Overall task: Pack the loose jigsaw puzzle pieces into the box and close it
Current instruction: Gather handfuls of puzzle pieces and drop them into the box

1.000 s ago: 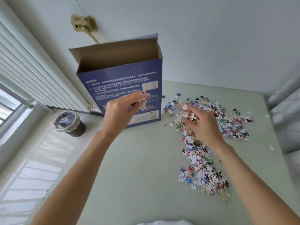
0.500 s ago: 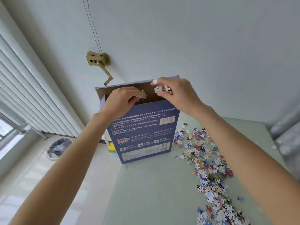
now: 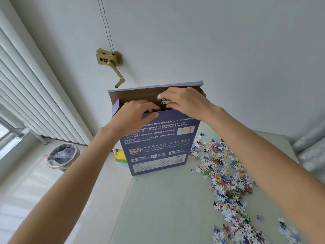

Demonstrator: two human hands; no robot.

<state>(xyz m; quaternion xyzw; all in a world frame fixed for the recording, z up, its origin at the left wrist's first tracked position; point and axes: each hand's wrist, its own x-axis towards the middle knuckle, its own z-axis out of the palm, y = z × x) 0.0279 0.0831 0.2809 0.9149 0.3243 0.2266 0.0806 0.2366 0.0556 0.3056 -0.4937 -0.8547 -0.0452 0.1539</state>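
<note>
— Under both hands, what stands on the table [image 3: 168, 208]?

— A blue box [image 3: 158, 143], upright, its top open and the brown flap raised behind the fingers.

— The left hand [image 3: 135, 117]?

— At the box's mouth, fingers curled over the front edge. Whether it holds any pieces, I cannot tell; the fingertips are hidden inside.

— And the right hand [image 3: 186, 103]?

— Just beside the left, over the same opening, pinching a small clump of puzzle pieces [image 3: 165, 101] above the rim.

— Where are the rest?

— Loose puzzle pieces [image 3: 223, 175] lie scattered below the right forearm, to the right of the box.

— Anything left of the left arm?

— A lined bin [image 3: 62, 155] on the floor, beneath a white radiator [image 3: 35, 103].
</note>
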